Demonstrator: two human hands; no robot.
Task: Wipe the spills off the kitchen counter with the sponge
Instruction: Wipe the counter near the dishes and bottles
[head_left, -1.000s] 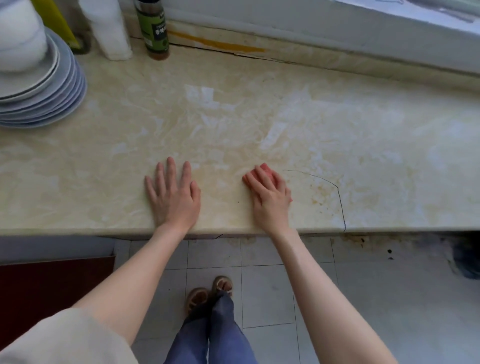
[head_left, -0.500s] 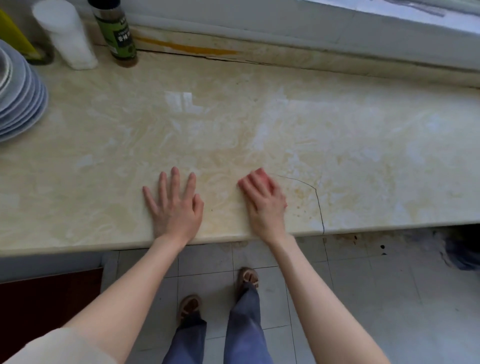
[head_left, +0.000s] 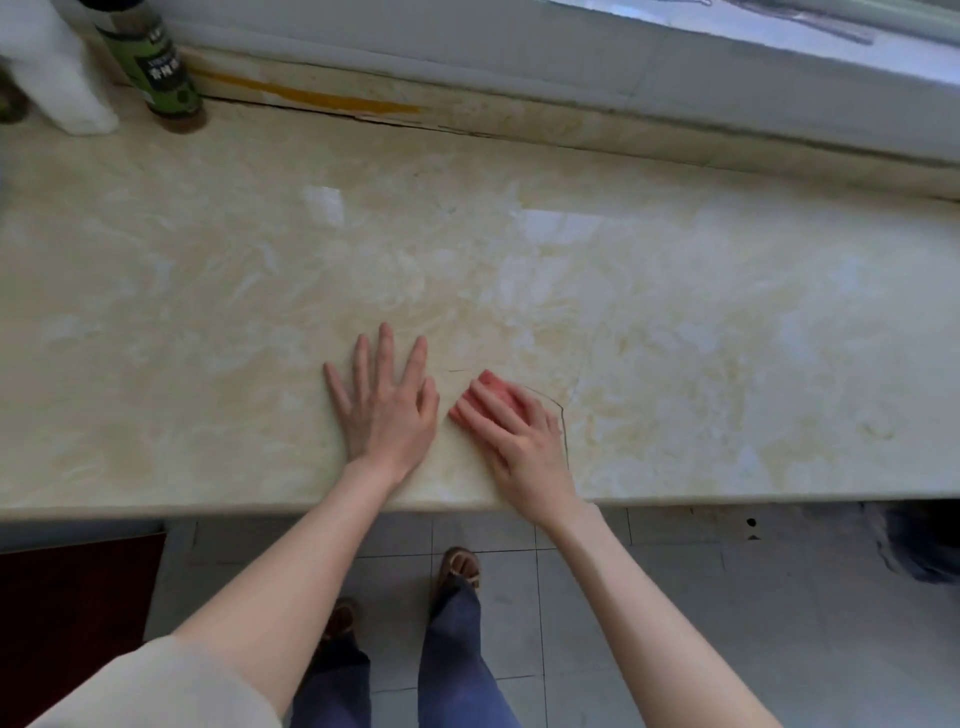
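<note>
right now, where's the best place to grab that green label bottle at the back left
Probably round the labelled body of the bottle, coming from the front right. It stands upright, the white container sits close on its left, the wall rises behind it, and its top is cut off by the frame.

A pale marbled counter (head_left: 727, 322) runs below a grey window ledge (head_left: 467, 57), and daylight from the window (head_left: 779, 21) glints on it. The low stone upstand (head_left: 571, 130) behind carries a yellow streak. Below lie grey floor tiles (head_left: 649, 623) and a dark red panel (head_left: 72, 613).
</note>
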